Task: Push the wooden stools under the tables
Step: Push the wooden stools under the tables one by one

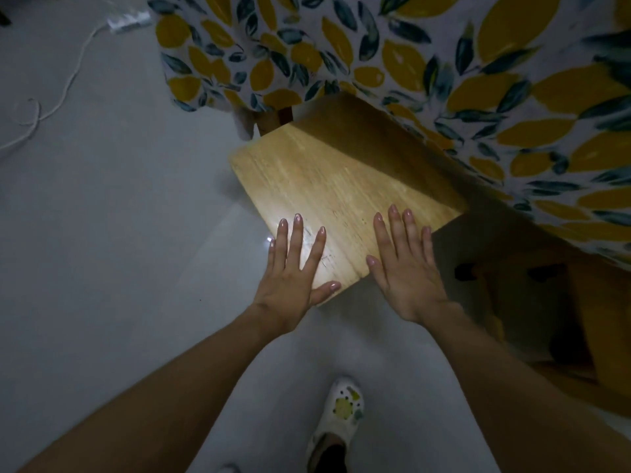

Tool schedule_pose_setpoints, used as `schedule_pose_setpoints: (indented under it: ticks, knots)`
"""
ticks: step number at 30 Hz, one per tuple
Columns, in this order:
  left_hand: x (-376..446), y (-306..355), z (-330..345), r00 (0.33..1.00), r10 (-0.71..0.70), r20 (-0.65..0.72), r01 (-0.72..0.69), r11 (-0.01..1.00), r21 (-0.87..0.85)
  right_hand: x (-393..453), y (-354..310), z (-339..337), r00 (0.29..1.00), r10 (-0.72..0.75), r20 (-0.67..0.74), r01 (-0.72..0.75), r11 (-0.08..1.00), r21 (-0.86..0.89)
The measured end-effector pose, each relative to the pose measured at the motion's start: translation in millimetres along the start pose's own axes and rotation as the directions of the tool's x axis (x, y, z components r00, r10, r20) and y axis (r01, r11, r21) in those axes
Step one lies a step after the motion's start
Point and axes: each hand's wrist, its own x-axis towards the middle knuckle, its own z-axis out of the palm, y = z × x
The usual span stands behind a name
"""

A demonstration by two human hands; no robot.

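Note:
A light wooden stool (327,186) stands on the grey floor with its far half in shadow beneath the table. The table is draped in a white cloth printed with yellow lemons and dark leaves (512,97). My left hand (293,268) lies flat with fingers spread on the stool's near left corner. My right hand (403,264) rests flat, fingers apart, on the near right edge of the seat. Neither hand grips anything.
A second wooden stool or frame (563,319) sits in shadow at the right under the cloth. A white cord (65,87) and a power strip (128,22) lie on the floor at the upper left. My white shoe (341,414) is below the stool.

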Motion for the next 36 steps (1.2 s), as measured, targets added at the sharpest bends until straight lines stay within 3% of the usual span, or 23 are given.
schedule_pose_setpoints:
  ticks: [6, 9, 15, 19, 23, 27, 36]
  knots:
    - [42.1, 3.9, -12.4, 0.999, -0.031, 0.025, 0.031, 0.999, 0.026, 39.0, 22.8, -13.5, 1.000, -0.018, 0.006, 0.018, 1.000, 0.002]
    - [43.8, 4.6, -19.2, 0.994, -0.043, 0.100, 0.042, 0.999, 0.012, 40.3, 21.4, -19.6, 1.000, -0.013, 0.016, 0.013, 1.000, 0.003]
    - [47.4, 1.3, -71.8, 0.933, -0.036, 0.359, 0.077, 0.992, -0.103, 42.6, 2.4, -71.9, 0.967, 0.053, 0.250, -0.068, 0.996, 0.053]
    - [36.6, -0.7, -135.4, 0.943, -0.162, 0.292, 0.230, 0.949, -0.217, 34.7, -29.4, -140.3, 0.973, 0.026, 0.229, -0.057, 0.990, 0.130]
    - [14.5, -6.8, -217.3, 0.936, -0.325, 0.137, 0.352, 0.850, -0.391, 22.2, -74.1, -222.2, 0.994, -0.002, 0.107, -0.017, 0.984, 0.176]
    - [-11.4, -30.5, -303.5, 0.890, -0.437, 0.130, 0.439, 0.746, -0.500, 18.8, -116.7, -305.9, 1.000, -0.014, 0.024, 0.009, 0.979, 0.204]
    - [-21.7, -137.1, -474.5, 0.915, -0.401, -0.038, 0.295, 0.731, -0.615, 78.9, -197.8, -449.4, 0.992, 0.058, -0.111, -0.034, 0.977, 0.212]
